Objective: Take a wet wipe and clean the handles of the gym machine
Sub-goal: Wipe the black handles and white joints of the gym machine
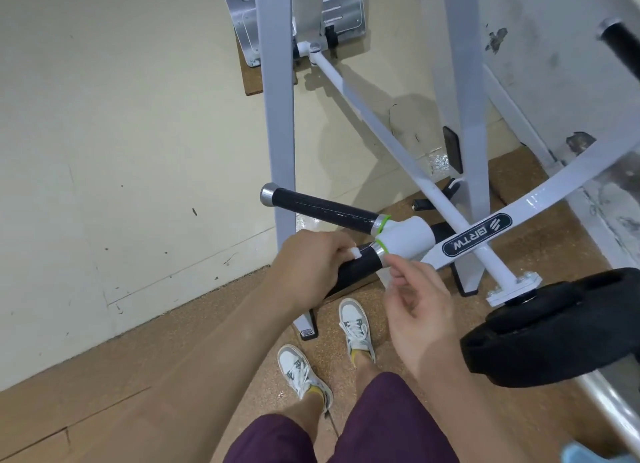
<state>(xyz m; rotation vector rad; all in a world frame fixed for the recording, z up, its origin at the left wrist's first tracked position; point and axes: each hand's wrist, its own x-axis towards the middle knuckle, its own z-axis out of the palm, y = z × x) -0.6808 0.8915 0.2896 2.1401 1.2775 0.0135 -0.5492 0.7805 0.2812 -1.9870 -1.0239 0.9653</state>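
Note:
Two black grip handles branch from the machine's white arm [540, 204]. The upper handle [322, 208] points left and ends in a silver cap. My left hand [306, 267] is wrapped around the lower handle [360, 263], pressing a small white wet wipe [460, 253] against it; only a corner of the wipe shows at my fingers. My right hand [419, 310] hovers just right of that handle, fingers loosely curled and apart, holding nothing. A third black handle [623, 43] shows at the top right edge.
Grey frame posts [278, 116] stand just behind the handles. A black weight plate [561, 327] hangs on the arm at the right, close to my right forearm. A cream wall lies to the left; my white shoes [356, 327] stand on the brown cork floor below.

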